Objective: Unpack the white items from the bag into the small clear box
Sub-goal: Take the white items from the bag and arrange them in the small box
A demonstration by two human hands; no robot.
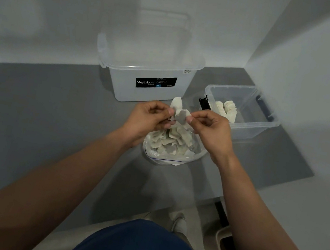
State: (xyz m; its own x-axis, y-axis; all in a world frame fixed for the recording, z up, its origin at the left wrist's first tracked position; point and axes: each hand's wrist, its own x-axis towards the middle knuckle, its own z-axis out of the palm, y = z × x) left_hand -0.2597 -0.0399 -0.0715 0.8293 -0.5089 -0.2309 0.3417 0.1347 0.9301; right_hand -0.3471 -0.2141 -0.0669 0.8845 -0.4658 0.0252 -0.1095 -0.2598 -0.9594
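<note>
White piece (181, 117) is hanging pinched between my left hand (149, 120) and right hand (212, 130) above the bag (195, 153), with the small clear box (247, 134) lying nearer the right.

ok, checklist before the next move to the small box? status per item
1. Grip: left hand and right hand both pinch the held white pieces above the zip bag: ok.
2. Single piece separated: several seem bunched between the fingers: cannot tell.
3. Small clear box has its lid off, with bare floor beside its stacked white pieces: ok.
4. Path from hands to that box, nothing in between: ok.
5. Wrong-target risk: Megabox bin sits just behind the hands, also open: cannot tell.
6. Bag emptied: many pieces left inside: not ok.
</note>
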